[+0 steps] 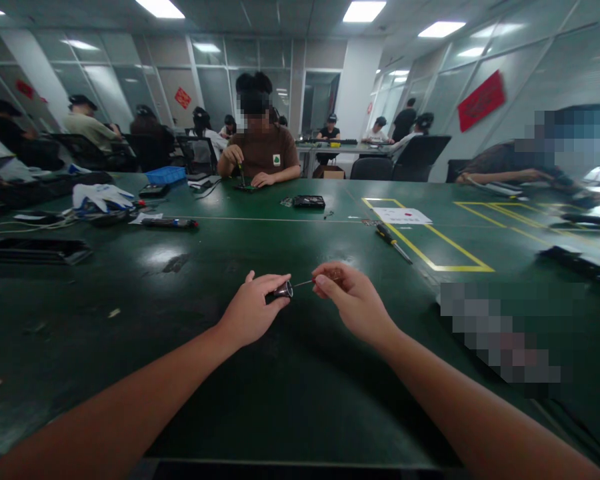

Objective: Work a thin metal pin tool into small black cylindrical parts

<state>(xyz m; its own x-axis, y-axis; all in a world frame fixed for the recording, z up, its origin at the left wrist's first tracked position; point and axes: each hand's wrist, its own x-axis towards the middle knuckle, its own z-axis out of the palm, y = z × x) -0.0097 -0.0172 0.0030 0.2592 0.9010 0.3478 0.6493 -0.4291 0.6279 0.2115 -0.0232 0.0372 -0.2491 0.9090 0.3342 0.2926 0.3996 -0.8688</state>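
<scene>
My left hand (253, 308) is closed round a small dark cylinder (283, 290) with a shiny rim, held just above the green table (290, 413). Its rimmed end faces right. Opposite it, my right hand (353, 300) pinches a thin metal rod (303, 284) between thumb and fingertips. The rod points left at the cylinder's end; I cannot tell whether the two touch. A bit of red shows at the right fingertips, and the rod's other end is hidden in the hand.
A screwdriver (393, 243) lies beyond my right hand, beside a yellow tape outline (463, 269) and a white sheet (403, 215). Farther off are a black device (309, 201), white gloves (103, 199) and a blue tray (166, 175). A co-worker (265, 150) sits opposite.
</scene>
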